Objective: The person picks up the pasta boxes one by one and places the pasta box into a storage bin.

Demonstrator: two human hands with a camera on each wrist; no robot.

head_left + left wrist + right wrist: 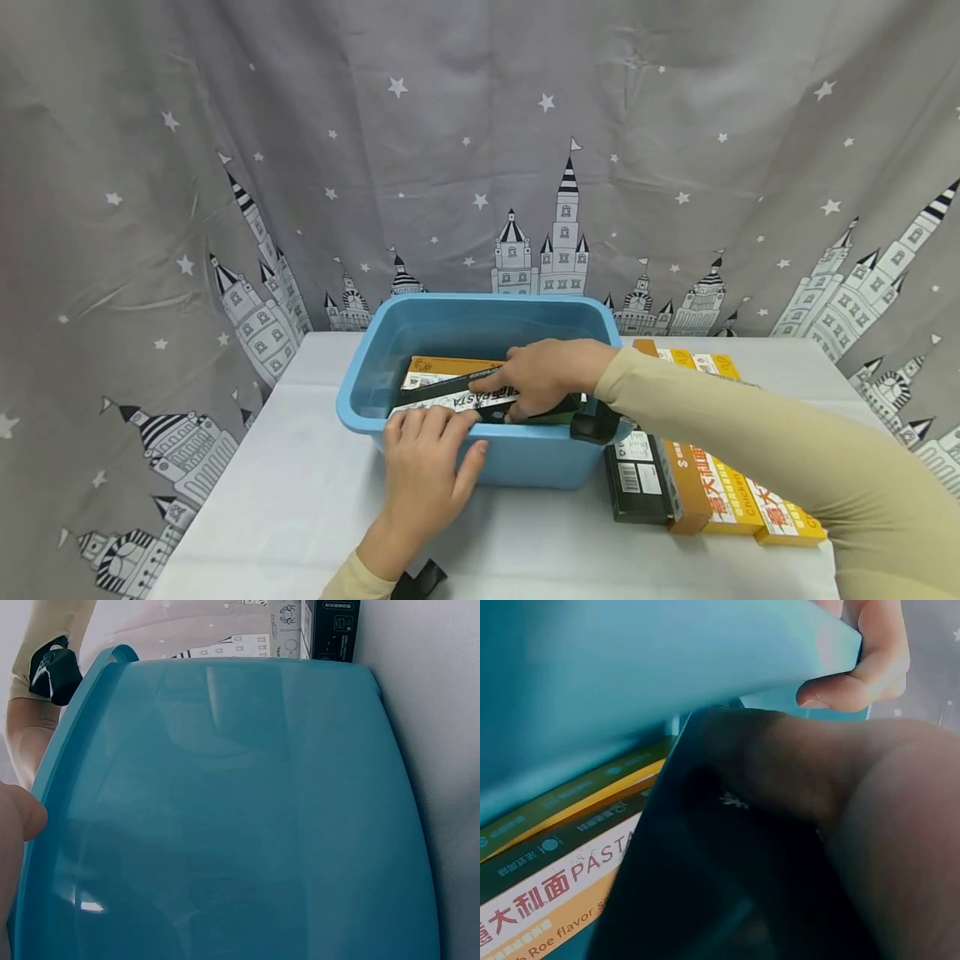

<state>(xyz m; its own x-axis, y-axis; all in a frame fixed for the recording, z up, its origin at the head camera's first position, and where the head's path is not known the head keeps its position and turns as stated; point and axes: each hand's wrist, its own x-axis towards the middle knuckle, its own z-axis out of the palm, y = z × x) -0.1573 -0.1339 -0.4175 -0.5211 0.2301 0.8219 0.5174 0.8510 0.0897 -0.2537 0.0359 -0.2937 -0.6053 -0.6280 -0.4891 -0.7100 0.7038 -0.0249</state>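
A blue plastic bin (487, 454) stands at the table's back middle. My left hand (423, 458) grips its front rim, the fingers over the edge and the thumb on the outer wall. Inside the bin, my right hand (543, 375) holds a black-and-white pasta box (442, 398) across its width, thumb on the near side. That box lies slanted over other boxes; in the right wrist view its dark face (727, 900) fills the middle. An orange box (450, 365) shows behind it. Several pasta boxes (562, 870) lie side by side under the dark one.
Right of the bin, under my right forearm, a black box (637, 492) and several orange-yellow pasta boxes (720, 492) lie on the white tablecloth (270, 500). More yellow box ends (701, 360) show beyond the forearm. A grey castle-print curtain (450, 167) hangs behind the table.
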